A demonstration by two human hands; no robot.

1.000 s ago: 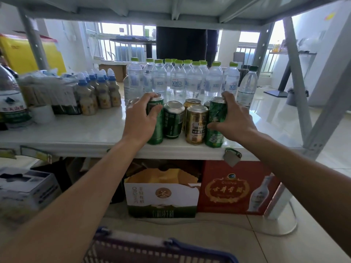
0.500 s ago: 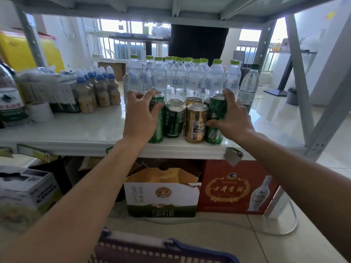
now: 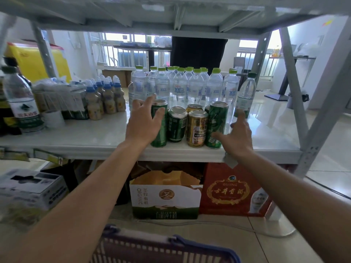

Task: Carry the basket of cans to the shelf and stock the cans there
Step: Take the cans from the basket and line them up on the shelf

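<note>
Cans stand upright in a cluster near the front edge of the shelf, before water bottles. Basket sits below. Left hand, fingers spread, fronts the leftmost green can; right hand, spread, flanks the rightmost green can.

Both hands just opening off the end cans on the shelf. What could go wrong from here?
1. The right hand is open but its fingers sit close to the tall green can, which stands near the shelf's front edge. A brush while pulling back might tip it off.
2. The left hand is spread across the left green can; a snagged finger may knock it into the short green can and the gold can beside it.
</note>
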